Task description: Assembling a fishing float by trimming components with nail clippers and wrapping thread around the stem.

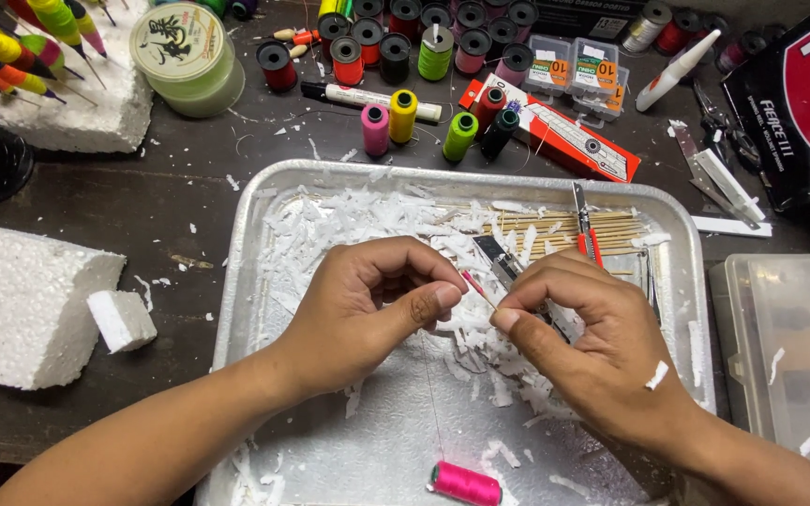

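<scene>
Over a silver metal tray point(236, 281) strewn with white foam shavings, my left hand point(367, 300) and my right hand point(592, 347) meet. Between their fingertips they pinch a thin wooden stick point(478, 289) with a pink-wrapped end. A fine thread runs from the stick down to a pink thread spool point(465, 483) lying at the tray's near edge. A utility knife blade point(497, 255) lies just behind my fingers. Further back in the tray are a bundle of thin wooden sticks point(555, 230) and a small red-handled tool point(585, 230).
Many thread spools point(403, 114) stand behind the tray, with a marker pen point(367, 96), a red cutter box point(564, 136) and a glue bottle point(677, 67). White foam blocks point(21, 309) lie left, painted floats point(11, 47) stuck in foam far left, a clear plastic box point(789, 347) right.
</scene>
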